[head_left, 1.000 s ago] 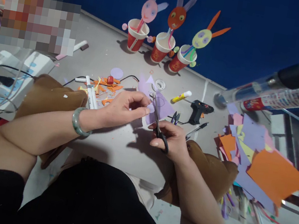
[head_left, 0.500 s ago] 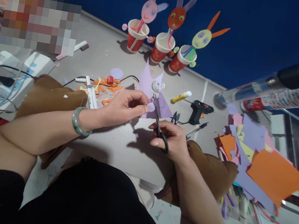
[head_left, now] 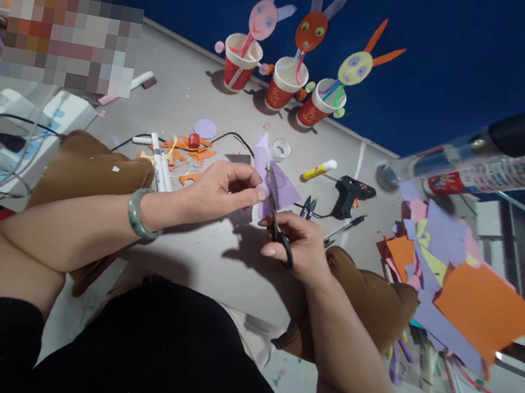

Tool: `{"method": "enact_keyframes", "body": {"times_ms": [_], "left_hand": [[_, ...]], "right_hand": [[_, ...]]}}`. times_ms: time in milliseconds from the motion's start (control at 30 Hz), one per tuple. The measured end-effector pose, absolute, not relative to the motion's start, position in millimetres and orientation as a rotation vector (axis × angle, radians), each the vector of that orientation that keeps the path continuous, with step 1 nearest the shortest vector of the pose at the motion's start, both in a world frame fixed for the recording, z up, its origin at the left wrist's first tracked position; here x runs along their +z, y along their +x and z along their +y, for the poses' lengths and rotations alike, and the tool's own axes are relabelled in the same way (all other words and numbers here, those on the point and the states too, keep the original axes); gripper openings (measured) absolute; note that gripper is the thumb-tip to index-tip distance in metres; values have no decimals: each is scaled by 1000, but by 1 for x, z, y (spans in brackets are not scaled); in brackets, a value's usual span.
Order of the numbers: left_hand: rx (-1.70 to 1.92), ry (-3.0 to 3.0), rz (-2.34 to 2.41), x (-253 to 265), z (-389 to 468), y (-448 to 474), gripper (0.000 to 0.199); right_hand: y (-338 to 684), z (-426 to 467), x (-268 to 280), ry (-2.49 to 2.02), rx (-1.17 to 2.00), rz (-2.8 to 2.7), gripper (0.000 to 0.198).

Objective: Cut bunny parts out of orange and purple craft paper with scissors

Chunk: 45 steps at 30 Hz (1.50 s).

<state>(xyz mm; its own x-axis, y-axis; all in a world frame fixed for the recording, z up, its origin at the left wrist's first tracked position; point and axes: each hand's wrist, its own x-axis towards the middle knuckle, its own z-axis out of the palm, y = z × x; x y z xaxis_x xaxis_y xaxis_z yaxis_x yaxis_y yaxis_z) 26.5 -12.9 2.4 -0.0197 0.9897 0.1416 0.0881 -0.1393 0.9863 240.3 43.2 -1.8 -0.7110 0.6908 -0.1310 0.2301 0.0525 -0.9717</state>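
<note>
Between thumb and fingers, my left hand pinches a piece of purple paper with a drawn outline on it. My right hand grips black-handled scissors, their blades lying against the paper close to my left fingertips. Just beyond the paper sits a roll of clear tape. Small dark-handled snips rest to the right of the blades. A purple paper circle lies on the table behind my left hand.
Three red paper cups with rabbit heads stand at the back. A black glue gun, a yellow glue stick and a pen lie right. Orange scraps and white markers are left; coloured paper sheets pile far right.
The purple paper has turned and shifted in my left hand, uncovering more of the tape roll. My right hand and the scissors have moved slightly left.
</note>
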Motion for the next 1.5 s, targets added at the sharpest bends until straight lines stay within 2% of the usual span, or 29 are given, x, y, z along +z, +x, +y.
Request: {"method": "enact_keyframes", "body": {"times_ms": [1500], "left_hand": [[1253,1420,1232,6,-13,24,19]], "right_hand": [[243,46,2,-954,1724,-1978,64]]}}
